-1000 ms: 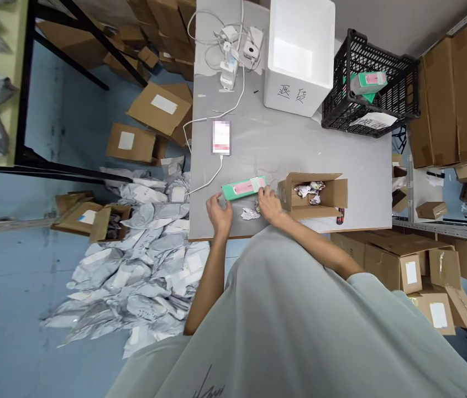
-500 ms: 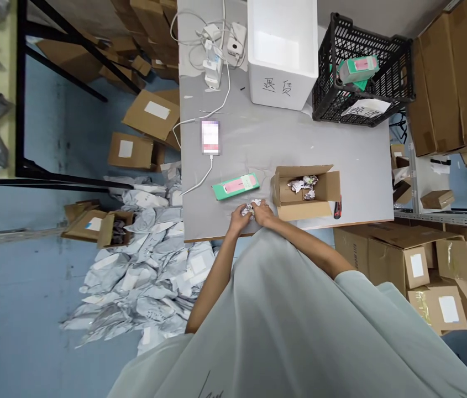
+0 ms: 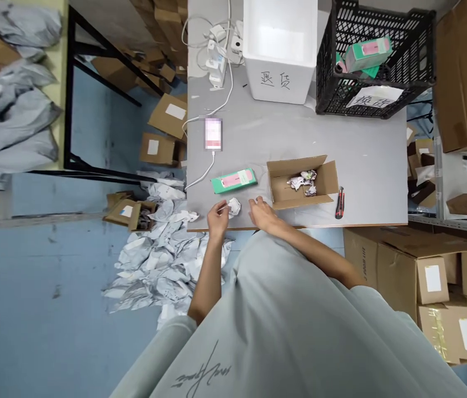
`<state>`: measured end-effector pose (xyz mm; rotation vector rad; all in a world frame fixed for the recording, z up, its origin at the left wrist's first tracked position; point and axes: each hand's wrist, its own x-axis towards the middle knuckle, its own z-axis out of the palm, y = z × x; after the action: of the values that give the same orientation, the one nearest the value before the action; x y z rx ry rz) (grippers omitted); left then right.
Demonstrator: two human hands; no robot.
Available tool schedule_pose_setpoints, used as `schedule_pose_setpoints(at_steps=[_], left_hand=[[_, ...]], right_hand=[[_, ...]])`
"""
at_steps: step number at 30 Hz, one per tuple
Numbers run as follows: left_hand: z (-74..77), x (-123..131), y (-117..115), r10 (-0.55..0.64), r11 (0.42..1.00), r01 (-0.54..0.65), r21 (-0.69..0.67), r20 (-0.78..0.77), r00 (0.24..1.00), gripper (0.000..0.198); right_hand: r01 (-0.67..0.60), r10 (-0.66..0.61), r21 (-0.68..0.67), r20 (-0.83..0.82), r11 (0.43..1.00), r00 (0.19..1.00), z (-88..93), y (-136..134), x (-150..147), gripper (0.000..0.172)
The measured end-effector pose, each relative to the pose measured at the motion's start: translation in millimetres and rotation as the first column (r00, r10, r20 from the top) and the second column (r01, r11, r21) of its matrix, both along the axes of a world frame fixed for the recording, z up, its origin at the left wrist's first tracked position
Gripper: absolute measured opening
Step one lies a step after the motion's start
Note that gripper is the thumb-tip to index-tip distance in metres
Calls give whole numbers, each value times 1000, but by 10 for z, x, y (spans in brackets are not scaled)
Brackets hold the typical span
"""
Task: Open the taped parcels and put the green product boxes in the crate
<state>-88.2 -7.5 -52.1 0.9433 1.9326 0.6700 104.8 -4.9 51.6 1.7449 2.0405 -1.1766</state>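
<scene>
In the head view, a grey table (image 3: 287,132) stands on a blue floor (image 3: 51,298), with grey parcels (image 3: 154,271) heaped beyond its left edge and brown boxes (image 3: 399,265) past its front right corner. Near the table's front edge, the left hand (image 3: 218,217) pinches the side of a crumpled paper (image 3: 235,207), a small white wad, creased all over and roughly round; whether it touches the tabletop I cannot tell. The right hand (image 3: 263,213) lies palm down, fingers apart and slightly bent, just beside the near left corner of an open carton (image 3: 282,189). More wads (image 3: 303,181), white with darker and greenish patches, lie inside that carton. Just behind the paper is a slim green box (image 3: 233,181) with a pink panel, slightly slanted, its left end near the table's left edge. A narrow gap parts the two hands, both wrists crossing the front edge. The carton's flaps stand outward, and a red and black knife (image 3: 340,203) lies close to its right side. Grey tabletop stretches to the right of the knife, and a broader band runs behind the carton up to a white tub (image 3: 278,94) and a black crate (image 3: 409,88). A phone (image 3: 213,134) lies on the left, its cable looping over the table's edge.
</scene>
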Motion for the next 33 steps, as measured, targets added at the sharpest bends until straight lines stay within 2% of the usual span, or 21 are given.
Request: schedule_pose_setpoints(at_steps=[3, 7, 11, 14, 16, 20, 23, 28, 33], left_hand=[[-68, -193, -86, 80, 996, -80, -25, -33, 996, 44], [-109, -410, -233, 145, 988, -148, -47, -55, 988, 44], [-123, -703, -397, 150, 988, -156, -14, -204, 967, 48], [-204, -1023, -458, 164, 986, -155, 52, -343, 925, 64], [-306, -1239, -431, 154, 988, -144, 55, -334, 930, 79], [-553, -1503, -229, 45, 999, -41, 26, -169, 985, 100], [-690, -1476, -69, -80, 995, 84, 49, -82, 993, 98], [-783, -1109, 15, -265, 964, 264, 18, 60, 962, 95], [-819, -727, 26, -275, 960, 281, -18, 147, 950, 95]], right_hand=[[-18, 18, -14, -12, 1000, 1000, -29, -76, 56, 45], [-12, 14, -64, 22, 998, 1000, -139, -120, -40, 55], [12, 2, -154, 88, 988, 996, -361, -107, -221, 76], [55, -24, -221, 139, 974, 990, -573, -72, -355, 93], [84, -43, -248, 165, 965, 985, -708, -44, -436, 101], [130, -75, -265, 209, 955, 975, -915, 19, -581, 110], [160, -105, -250, 219, 955, 970, -1011, 80, -681, 116], [158, -123, -202, 175, 966, 977, -1133, 208, -828, 110], [173, -174, -208, 11, 963, 985, -1254, 262, -847, 93]])
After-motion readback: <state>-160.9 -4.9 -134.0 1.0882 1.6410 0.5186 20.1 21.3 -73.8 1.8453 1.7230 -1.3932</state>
